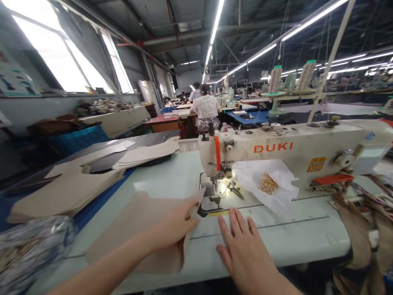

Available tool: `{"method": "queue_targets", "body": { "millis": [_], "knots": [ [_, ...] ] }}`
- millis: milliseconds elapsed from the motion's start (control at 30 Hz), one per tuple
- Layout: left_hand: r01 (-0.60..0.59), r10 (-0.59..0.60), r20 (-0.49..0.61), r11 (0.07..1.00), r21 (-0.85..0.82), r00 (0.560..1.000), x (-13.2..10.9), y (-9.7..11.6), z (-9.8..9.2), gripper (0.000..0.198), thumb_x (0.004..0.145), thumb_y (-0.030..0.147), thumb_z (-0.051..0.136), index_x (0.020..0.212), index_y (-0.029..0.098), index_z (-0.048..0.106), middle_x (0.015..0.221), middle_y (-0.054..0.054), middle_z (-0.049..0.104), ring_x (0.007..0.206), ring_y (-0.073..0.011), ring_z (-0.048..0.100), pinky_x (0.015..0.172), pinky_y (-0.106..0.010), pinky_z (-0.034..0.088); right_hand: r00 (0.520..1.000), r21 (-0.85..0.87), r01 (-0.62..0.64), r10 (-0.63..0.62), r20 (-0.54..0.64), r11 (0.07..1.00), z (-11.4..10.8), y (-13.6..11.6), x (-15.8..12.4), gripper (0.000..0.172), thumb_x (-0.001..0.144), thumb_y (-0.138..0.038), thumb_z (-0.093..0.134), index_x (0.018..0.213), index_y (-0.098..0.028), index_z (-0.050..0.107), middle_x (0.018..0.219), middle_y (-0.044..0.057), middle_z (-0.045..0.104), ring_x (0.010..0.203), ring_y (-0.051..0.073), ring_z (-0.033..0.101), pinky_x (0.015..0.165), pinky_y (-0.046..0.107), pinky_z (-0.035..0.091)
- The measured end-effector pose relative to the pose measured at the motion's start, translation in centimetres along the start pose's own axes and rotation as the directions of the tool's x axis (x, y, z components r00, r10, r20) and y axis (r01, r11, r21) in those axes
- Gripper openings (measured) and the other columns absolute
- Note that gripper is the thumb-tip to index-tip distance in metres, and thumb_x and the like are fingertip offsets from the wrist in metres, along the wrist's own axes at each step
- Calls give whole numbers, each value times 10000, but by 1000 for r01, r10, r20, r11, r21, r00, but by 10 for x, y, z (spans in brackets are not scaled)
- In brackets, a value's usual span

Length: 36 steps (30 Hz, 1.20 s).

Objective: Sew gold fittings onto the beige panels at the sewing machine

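My left hand is closed on the right edge of a beige fabric panel, which lies slightly blurred on the pale green table. One corner of the panel curls up beside the needle area of a DUKI sewing machine. To the right, my right hand rests flat with fingers spread, holding nothing. Its fingertips reach the front edge of the machine's metal plate, near a yellow strip. On white paper against the machine lies a heap of small gold-coloured metal pieces.
Stacked beige panels lie on the left, behind a plastic-wrapped bundle. Brown strips hang at the right edge. Thread cones stand behind the machine. A person sits farther back among other worktables.
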State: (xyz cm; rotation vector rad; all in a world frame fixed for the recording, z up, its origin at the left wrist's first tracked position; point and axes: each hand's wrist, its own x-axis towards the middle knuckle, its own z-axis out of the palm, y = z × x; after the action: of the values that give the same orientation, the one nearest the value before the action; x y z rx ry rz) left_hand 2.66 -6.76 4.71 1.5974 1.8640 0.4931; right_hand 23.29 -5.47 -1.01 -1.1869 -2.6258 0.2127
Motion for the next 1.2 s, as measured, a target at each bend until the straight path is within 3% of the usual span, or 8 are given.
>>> {"method": "queue_targets", "body": {
  "millis": [100,167,300,467,733,900,1100,1200],
  "knots": [
    [113,-76,168,968,-225,983,-2,0,2,624,832,460,450,1363,150,345,585,22,608,417,-158,586,407,-239,454,1000,-38,18,-19,-14,999,0,2,-1,566,900,-482,454,1378,-180,422,1440,184,329,1336,380,267,1011,593,292],
    [33,-16,74,970,-243,997,-5,-6,-1,606,838,459,435,1340,124,386,681,-17,656,506,-168,626,494,-265,502,1000,-59,17,-17,-8,998,1,2,-1,553,900,-482,455,1368,-187,440,1434,178,346,1328,375,289,1006,580,309],
    [-160,201,-260,972,169,944,-15,-38,-14,449,872,397,421,1251,179,525,1133,-101,654,1020,-242,615,915,-383,464,1000,-105,14,-11,23,994,-1,-2,1,566,886,-474,484,1355,-160,459,1417,201,368,1309,396,316,978,571,340],
    [-156,257,-132,845,512,957,-26,-64,-7,537,909,456,374,1390,218,370,1483,-88,324,1368,-267,266,1111,-484,205,993,-95,116,-117,-3,989,-8,-24,22,561,911,-463,443,1363,-131,440,1415,174,383,1296,324,369,1020,483,336],
    [-127,267,-215,854,504,939,-38,-57,10,504,922,444,366,1357,193,410,1474,-111,341,1369,-249,264,1109,-465,239,917,-122,394,-399,-20,911,31,-25,55,550,897,-439,434,1320,-92,493,1382,148,437,1252,304,438,990,449,393],
    [-124,366,-418,855,503,831,-100,-69,-47,312,900,300,426,1137,214,610,1225,-65,614,1146,-204,532,1019,-354,394,875,-158,435,-457,-160,887,55,-1,51,575,901,-510,367,1318,-139,508,1392,114,439,1239,283,450,971,411,408],
    [569,-226,-780,799,194,584,-190,-121,-164,342,811,432,489,869,155,681,741,35,709,717,-169,626,678,-238,458,851,-167,449,-477,-220,878,62,5,48,595,902,-523,334,1310,-130,517,1396,121,429,1239,281,452,981,420,394],
    [681,-375,-712,705,196,594,-214,-153,-186,265,782,354,522,800,152,693,661,92,697,692,-131,616,655,-172,413,856,-136,450,-470,-214,882,61,2,49,629,890,-545,361,1323,-110,496,1413,134,400,1261,288,425,999,426,380]
  ]
}}
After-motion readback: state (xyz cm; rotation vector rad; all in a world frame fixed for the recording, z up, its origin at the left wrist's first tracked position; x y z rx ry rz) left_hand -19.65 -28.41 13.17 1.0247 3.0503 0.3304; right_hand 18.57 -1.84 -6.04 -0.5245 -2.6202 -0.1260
